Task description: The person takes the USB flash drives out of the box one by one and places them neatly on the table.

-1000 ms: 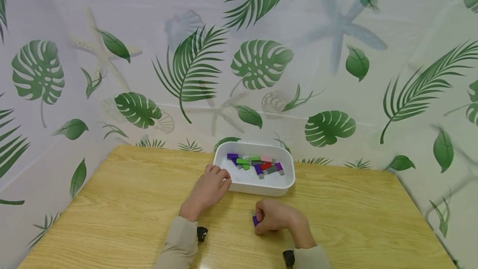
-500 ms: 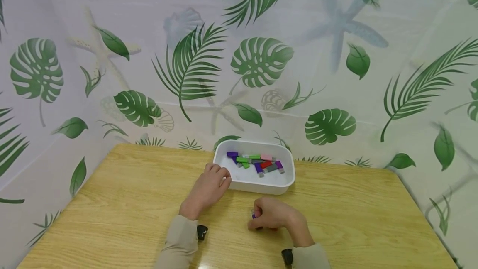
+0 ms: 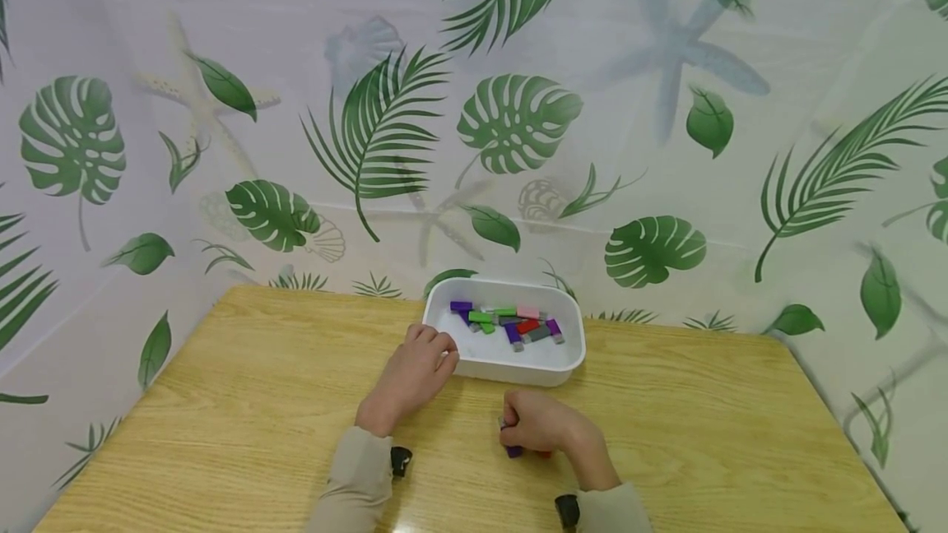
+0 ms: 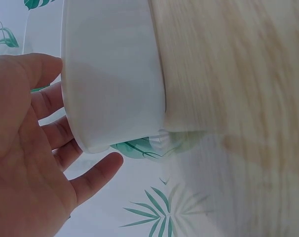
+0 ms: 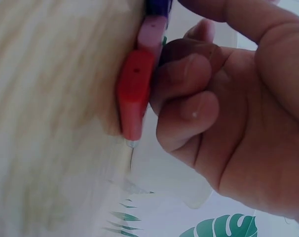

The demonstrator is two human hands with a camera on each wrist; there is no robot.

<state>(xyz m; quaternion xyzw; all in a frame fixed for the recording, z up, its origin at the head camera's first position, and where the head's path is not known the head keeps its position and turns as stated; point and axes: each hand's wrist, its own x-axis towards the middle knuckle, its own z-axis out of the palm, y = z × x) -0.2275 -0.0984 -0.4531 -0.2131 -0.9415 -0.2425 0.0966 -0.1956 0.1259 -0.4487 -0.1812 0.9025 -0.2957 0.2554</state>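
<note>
On the table (image 3: pixel 704 434) the right hand (image 3: pixel 546 423) pinched a purple stick (image 3: pixel 514 451) in curled fingers, near a red stick (image 5: pixel 134 89); the left hand (image 3: pixel 413 370), fingers relaxed, touched the white tray (image 3: pixel 511 372)

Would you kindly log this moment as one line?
Left hand: at rim of white rectangular plastic tray | Right hand: grips purple plastic USB stick | alongside: pink plastic stick, red plastic stick | tray: coloured sticks

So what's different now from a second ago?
The thumb of the right hand shifted slightly away from the person, and the purple stick shows its near end; a red stick is plainer beside that hand. The left hand stayed at the rim of the white tray, whose sticks look unmoved.
</note>
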